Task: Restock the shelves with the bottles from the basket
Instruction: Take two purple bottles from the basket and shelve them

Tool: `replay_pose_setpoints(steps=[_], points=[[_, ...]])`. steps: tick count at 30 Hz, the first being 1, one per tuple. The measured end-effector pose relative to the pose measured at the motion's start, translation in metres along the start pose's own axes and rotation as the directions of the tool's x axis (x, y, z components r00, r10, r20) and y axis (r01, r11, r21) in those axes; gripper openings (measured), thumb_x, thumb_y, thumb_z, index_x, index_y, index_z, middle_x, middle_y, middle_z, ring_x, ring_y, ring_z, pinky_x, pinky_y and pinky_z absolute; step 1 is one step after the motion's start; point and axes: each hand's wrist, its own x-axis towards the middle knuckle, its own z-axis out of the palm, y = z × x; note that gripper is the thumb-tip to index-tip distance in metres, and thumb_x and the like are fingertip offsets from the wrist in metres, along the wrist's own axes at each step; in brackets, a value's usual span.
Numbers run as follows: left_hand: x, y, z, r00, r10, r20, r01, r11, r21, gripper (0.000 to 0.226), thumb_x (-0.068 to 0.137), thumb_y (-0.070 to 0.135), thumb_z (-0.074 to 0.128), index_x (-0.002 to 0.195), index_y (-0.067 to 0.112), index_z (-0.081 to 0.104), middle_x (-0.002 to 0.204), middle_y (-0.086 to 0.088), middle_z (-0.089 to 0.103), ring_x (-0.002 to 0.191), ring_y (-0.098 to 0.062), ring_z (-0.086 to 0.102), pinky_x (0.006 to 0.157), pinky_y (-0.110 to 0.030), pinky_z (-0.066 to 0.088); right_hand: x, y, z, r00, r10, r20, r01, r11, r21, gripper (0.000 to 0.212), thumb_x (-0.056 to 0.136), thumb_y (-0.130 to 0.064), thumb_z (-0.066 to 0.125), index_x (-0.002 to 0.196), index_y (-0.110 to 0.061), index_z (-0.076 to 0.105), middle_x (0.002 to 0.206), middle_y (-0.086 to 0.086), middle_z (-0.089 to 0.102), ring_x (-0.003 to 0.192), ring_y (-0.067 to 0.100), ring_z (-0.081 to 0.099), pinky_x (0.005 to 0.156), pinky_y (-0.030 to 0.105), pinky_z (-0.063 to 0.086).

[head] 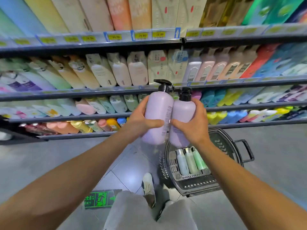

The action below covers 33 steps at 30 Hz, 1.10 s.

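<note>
Left hand (142, 117): curled round the left bottle (157, 117), thumb across its front, fingers behind.
Right hand (193, 123): curled round the right bottle (182, 120), thumb on its front, fingers wrapped over its right side.
Left bottle: lilac body, black pump top, upright with a slight tilt; held in the air in front of the shelves (99, 92), above the floor (49, 155).
Right bottle: lilac body, black pump top (set a little lower than its neighbour); its side touches the left bottle.
Basket (221, 143): black plastic, standing on the floor below the two held bottles, just before the bottom shelf edge; a dark handle (245, 150) juts from its right side.
Basket contents: three small bottles (191, 161) lying side by side near the middle, one pale blue-grey, two pale green, silver caps pointing to the far rim.
Shelves: several tiers, densely stocked with pastel bottles and cartons; yellow price tags (114, 37) along the front edge of the top visible tier (print too blurred to read).
Floor: grey tiles; a green exit sign (99, 199) stuck flat near the lower edge of view.
Person: both bare forearms reaching forward; pale trousers (132, 213) and one light shoe (148, 185) beside the near rim of the basket.
</note>
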Motion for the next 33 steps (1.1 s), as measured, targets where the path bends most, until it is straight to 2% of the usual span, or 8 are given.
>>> replay_pose_setpoints(steps=[4, 8, 13, 17, 22, 27, 30, 33], points=[[-0.038, 0.025, -0.022, 0.99, 0.107, -0.094, -0.098, 0.991, 0.095, 0.097, 0.057, 0.024, 0.084, 0.138, 0.051, 0.037, 0.122, 0.03, 0.055, 0.1, 0.01, 0.06, 0.074, -0.021, 0.053, -0.014, -0.044, 0.0, 0.996, -0.086, 0.028, 0.086, 0.996, 0.011, 0.093, 0.057, -0.027, 0.09, 0.137, -0.021, 0.044, 0.127, 0.005, 0.048, 0.111, 0.021, 0.05, 0.091, 0.032, 0.044], [-0.084, 0.05, -0.038, 0.95, 0.224, -0.216, -0.175, 0.959, 0.224, 0.103, 0.056, 0.032, 0.086, 0.134, 0.065, 0.027, 0.119, 0.041, 0.046, 0.099, 0.023, 0.05, 0.073, -0.017, 0.046, -0.032, -0.086, -0.007, 0.982, -0.185, 0.047, 0.184, 0.983, 0.02, 0.092, 0.059, -0.025, 0.089, 0.139, -0.02, 0.042, 0.129, 0.007, 0.047, 0.113, 0.024, 0.048, 0.092, 0.033, 0.043], [-0.138, 0.089, -0.063, 0.819, 0.409, -0.401, -0.245, 0.883, 0.401, 0.115, 0.047, 0.047, 0.08, 0.141, 0.065, 0.017, 0.115, 0.029, 0.053, 0.096, -0.005, 0.055, 0.072, -0.015, 0.042, -0.056, -0.145, -0.019, 0.953, -0.3, 0.041, 0.297, 0.953, 0.055, 0.094, 0.061, -0.031, 0.087, 0.141, -0.027, 0.039, 0.133, 0.003, 0.046, 0.112, 0.023, 0.05, 0.09, 0.038, 0.047], [-0.169, 0.12, -0.086, 0.713, 0.51, -0.481, -0.256, 0.828, 0.498, 0.116, 0.049, 0.048, 0.08, 0.146, 0.057, 0.017, 0.119, 0.013, 0.05, 0.098, -0.016, 0.053, 0.072, -0.026, 0.04, -0.068, -0.193, -0.025, 0.927, -0.374, 0.018, 0.371, 0.924, 0.092, 0.093, 0.062, -0.029, 0.088, 0.141, -0.028, 0.04, 0.133, 0.0, 0.047, 0.111, 0.022, 0.051, 0.092, 0.045, 0.051], [-0.197, 0.153, -0.121, 0.587, 0.589, -0.555, -0.298, 0.795, 0.528, 0.118, 0.061, 0.035, 0.091, 0.154, 0.041, 0.018, 0.139, 0.001, 0.05, 0.107, -0.016, 0.048, 0.083, -0.033, 0.042, -0.077, -0.253, -0.029, 0.883, -0.468, -0.032, 0.469, 0.876, 0.112, 0.093, 0.059, -0.038, 0.086, 0.139, -0.036, 0.038, 0.124, -0.01, 0.046, 0.102, 0.019, 0.052, 0.079, 0.037, 0.049], [-0.215, 0.18, -0.16, 0.493, 0.627, -0.603, -0.333, 0.776, 0.535, 0.115, 0.058, 0.035, 0.09, 0.151, 0.046, 0.023, 0.114, 0.007, 0.054, 0.096, -0.02, 0.054, 0.077, -0.03, 0.042, -0.08, -0.311, -0.025, 0.845, -0.531, -0.065, 0.534, 0.832, 0.148, 0.093, 0.059, -0.036, 0.087, 0.138, -0.042, 0.039, 0.122, -0.013, 0.05, 0.104, 0.018, 0.055, 0.08, 0.035, 0.049], [-0.22, 0.193, -0.192, 0.466, 0.651, -0.6, -0.36, 0.758, 0.543, 0.115, 0.057, 0.037, 0.089, 0.15, 0.047, 0.022, 0.115, 0.008, 0.056, 0.097, -0.019, 0.055, 0.077, -0.029, 0.041, -0.082, -0.344, -0.013, 0.826, -0.553, -0.108, 0.564, 0.813, 0.144, 0.092, 0.057, -0.035, 0.087, 0.137, -0.043, 0.04, 0.122, -0.014, 0.053, 0.106, 0.017, 0.057, 0.084, 0.034, 0.05], [-0.223, 0.205, -0.227, 0.453, 0.67, -0.588, -0.387, 0.742, 0.547, 0.113, 0.058, 0.038, 0.087, 0.148, 0.051, 0.021, 0.115, 0.007, 0.058, 0.095, -0.019, 0.055, 0.069, -0.025, 0.04, -0.08, -0.376, 0.006, 0.815, -0.565, -0.134, 0.579, 0.804, 0.136, 0.092, 0.054, -0.038, 0.084, 0.136, -0.042, 0.041, 0.126, -0.011, 0.056, 0.11, 0.02, 0.058, 0.092, 0.044, 0.052]])
